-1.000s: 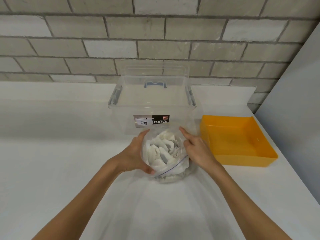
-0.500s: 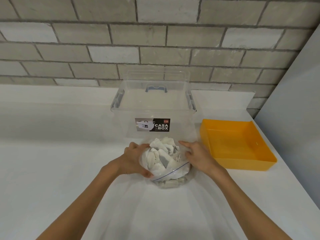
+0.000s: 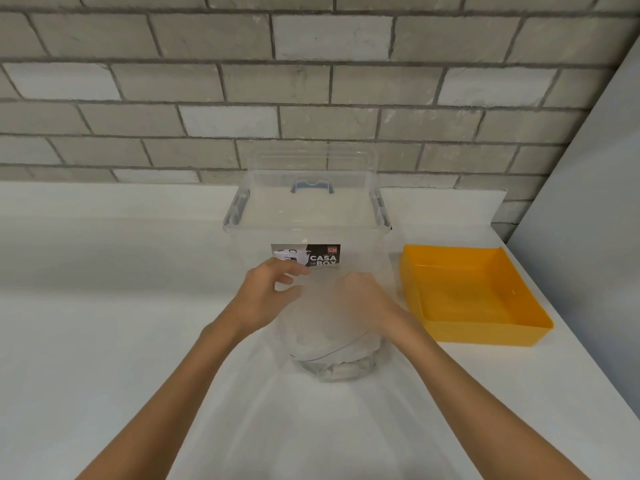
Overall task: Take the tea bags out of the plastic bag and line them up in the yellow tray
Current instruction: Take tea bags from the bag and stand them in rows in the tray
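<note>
Here, both hands meet at the top edge of the plastic bag (image 3: 329, 341), which stands on the white worktop (image 3: 104, 341) right under the fingers. The left hand (image 3: 270, 296) has bent fingers (image 3: 294, 270), with thumb and forefinger pinching the film's upper rim. The right hand (image 3: 367, 299) is curled knuckles-up against the same rim, its fingertips hidden behind the blurred film, so I cannot tell whether it grips. The tea bags (image 3: 332, 367) sit as a pale heap in the bag's bottom, below both wrists. Just beyond the fingers a clear box (image 3: 308, 216) stands with its label (image 3: 306, 254) almost touching the left forefinger. To the right of the right hand, a strip of bare worktop apart, lies the yellow tray (image 3: 485, 336), its near edge level with the wrist. Open worktop spreads left of the left hand.
</note>
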